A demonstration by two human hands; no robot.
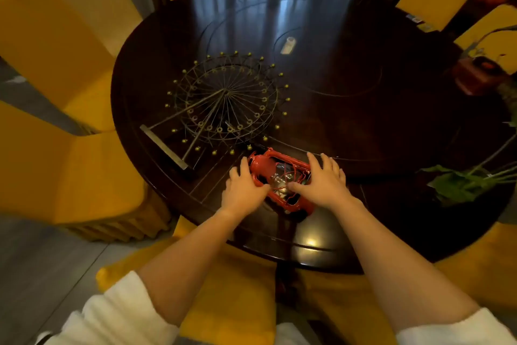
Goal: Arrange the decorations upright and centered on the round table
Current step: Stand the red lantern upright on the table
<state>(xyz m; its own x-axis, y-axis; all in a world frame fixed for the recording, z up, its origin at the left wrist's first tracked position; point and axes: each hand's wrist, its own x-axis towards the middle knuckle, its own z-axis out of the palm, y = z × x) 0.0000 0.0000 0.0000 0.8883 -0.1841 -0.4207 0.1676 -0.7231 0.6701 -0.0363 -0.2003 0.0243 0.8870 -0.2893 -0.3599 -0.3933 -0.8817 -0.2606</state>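
Your left hand and right hand both grip the red lantern, fingers wrapped around its frame from either side. That lantern lies on its side near the close edge of the round table. Just beyond it to the left, the wire Ferris wheel lies flat. Far right stands a red pot with green leaves.

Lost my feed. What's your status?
Both hands, left and right, gripping red lantern, lying sideways. Wire wheel lying flat beside it.
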